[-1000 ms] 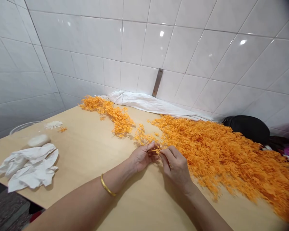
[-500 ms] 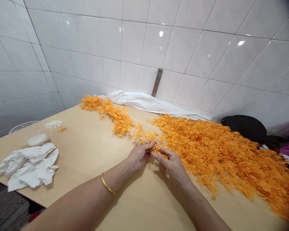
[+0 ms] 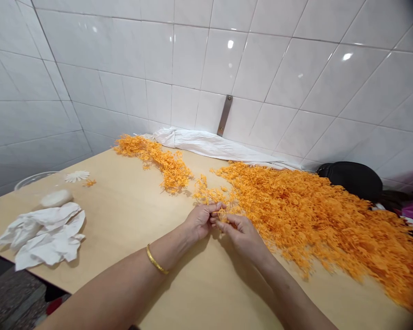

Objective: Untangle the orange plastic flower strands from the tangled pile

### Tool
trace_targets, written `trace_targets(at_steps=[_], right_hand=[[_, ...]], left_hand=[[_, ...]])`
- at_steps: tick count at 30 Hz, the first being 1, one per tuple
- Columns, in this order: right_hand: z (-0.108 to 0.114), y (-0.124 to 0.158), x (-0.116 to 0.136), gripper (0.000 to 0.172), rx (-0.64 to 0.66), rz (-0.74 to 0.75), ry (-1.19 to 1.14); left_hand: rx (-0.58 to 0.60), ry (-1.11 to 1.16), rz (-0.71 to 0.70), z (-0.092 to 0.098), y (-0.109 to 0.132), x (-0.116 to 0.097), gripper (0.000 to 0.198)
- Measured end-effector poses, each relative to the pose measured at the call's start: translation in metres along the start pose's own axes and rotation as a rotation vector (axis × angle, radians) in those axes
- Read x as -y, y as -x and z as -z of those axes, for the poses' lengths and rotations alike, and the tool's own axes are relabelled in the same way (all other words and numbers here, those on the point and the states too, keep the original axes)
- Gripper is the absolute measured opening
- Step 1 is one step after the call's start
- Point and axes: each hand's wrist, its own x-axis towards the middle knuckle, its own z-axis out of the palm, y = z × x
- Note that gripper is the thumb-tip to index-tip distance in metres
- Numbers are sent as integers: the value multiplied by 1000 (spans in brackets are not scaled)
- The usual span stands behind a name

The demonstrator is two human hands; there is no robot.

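Observation:
Between my fingertips is a small orange branching piece, thin and plastic-looking. My left hand pinches it from the left, a gold bangle on its wrist. From the right, my right hand closes on the same piece with thumb and fingers. Both hands hover just above the table, their tips nearly touching, so part of the piece is hidden. Right behind them lies a loose cluster of the same orange pieces. A large heap of orange pieces spreads to the right of my right hand.
A smaller orange pile lies at the back left. On the left are crumpled white cloth, a white rounded object, a white flower-like piece and a clear rim. White sheeting runs along the tiled wall; a black case stands right.
The orange piece has turned slightly between my fingertips, and my right fingers have curled in a little. Otherwise the view has shifted only slightly.

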Motion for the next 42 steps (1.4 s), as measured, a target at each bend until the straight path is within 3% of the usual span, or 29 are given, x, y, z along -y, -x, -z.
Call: trace_targets(at_steps=[4, 6, 10, 13, 15, 18, 23, 32, 34, 37, 40, 42], right_hand=[[-11, 27, 21, 26, 140, 203, 318], [0, 32, 25, 25, 70, 245, 446], [53, 24, 6, 18, -295, 54, 840], [83, 20, -22, 11, -381, -126, 1177], [86, 20, -36, 11, -413, -129, 1278], [74, 18, -42, 17, -419, 5, 1220], [51, -4, -28, 22, -359, 208, 978], [26, -76, -41, 18, -250, 189, 977], [28, -86, -40, 19, -255, 197, 978], [42, -89, -26, 19, -364, 271, 1025], [56, -75, -6, 17, -459, 371, 1119], [58, -58, 3, 16, -418, 363, 1138]], left_hand=[[-47, 39, -85, 2, -6, -8, 15], [-19, 17, -126, 2, -6, -6, 12], [-17, 30, -127, 3, -2, -3, 10], [-9, 30, -80, 5, -1, -6, 8], [9, 33, -70, 7, -1, -10, 6], [34, 59, -86, 10, -2, -16, 8], [92, 103, -64, 13, -2, -24, 7], [133, -28, -142, 15, -3, -21, 8], [136, -34, -157, 15, -4, -20, 12], [135, -96, -172, 15, -4, -19, 17], [109, -181, -187, 13, -3, -19, 19], [117, -187, -186, 12, -1, -19, 22]])
